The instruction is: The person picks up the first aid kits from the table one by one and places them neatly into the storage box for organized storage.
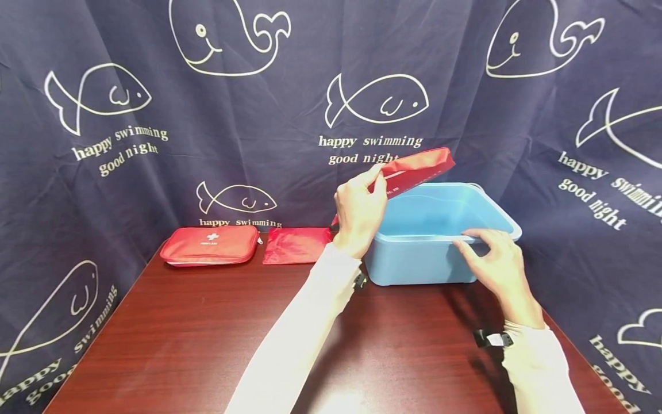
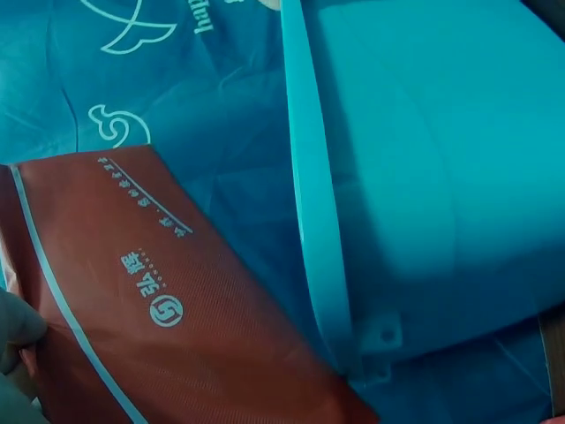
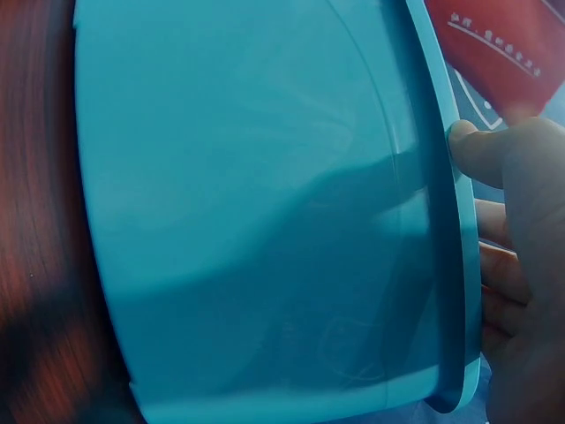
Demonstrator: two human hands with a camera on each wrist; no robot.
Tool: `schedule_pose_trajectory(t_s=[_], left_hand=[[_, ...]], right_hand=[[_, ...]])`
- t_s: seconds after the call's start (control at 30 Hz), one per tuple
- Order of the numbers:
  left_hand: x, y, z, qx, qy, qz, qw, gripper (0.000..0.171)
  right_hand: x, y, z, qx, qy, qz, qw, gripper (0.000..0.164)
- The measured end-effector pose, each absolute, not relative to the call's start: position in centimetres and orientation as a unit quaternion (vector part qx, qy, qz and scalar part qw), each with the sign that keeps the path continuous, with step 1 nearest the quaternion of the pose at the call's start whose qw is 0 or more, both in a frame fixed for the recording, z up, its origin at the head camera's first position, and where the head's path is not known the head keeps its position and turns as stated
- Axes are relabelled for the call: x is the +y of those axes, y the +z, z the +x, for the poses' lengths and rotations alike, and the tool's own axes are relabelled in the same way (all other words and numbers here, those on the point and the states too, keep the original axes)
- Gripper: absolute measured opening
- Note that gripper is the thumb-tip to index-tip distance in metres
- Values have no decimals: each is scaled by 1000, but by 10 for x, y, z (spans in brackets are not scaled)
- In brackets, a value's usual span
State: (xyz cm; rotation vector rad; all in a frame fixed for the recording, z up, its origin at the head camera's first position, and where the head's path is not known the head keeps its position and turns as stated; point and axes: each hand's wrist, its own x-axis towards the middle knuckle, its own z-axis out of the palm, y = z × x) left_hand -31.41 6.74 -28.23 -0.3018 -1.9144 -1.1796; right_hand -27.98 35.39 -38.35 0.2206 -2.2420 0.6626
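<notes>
1 red pouch (image 1: 416, 171) in left hand (image 1: 360, 208) near blue bin (image 1: 421, 261)

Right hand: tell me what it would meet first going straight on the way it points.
The blue bin, it seems: the right hand grips its near rim, thumb on the outer side, so going forward would likely press the thumb into that near wall at once.

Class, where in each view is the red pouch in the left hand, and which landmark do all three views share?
Head: the pouch, just right of centre, upper half.
Left wrist: the pouch, lower left.
Right wrist: the pouch, top right corner.
Shared landmark: the bin's rim.
</notes>
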Motion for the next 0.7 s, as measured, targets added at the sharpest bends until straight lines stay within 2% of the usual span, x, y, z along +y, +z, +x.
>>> schedule_pose_trajectory(t_s=[0.47,0.7], left_hand=[[99,-285,-320,-770,-478,-108,408,29],[110,-283,-321,-774,-462,-106,419,30]], right_hand=[[354,-384,-281,-878,258,88,393,29],[352,-385,-280,-880,263,82,387,28]])
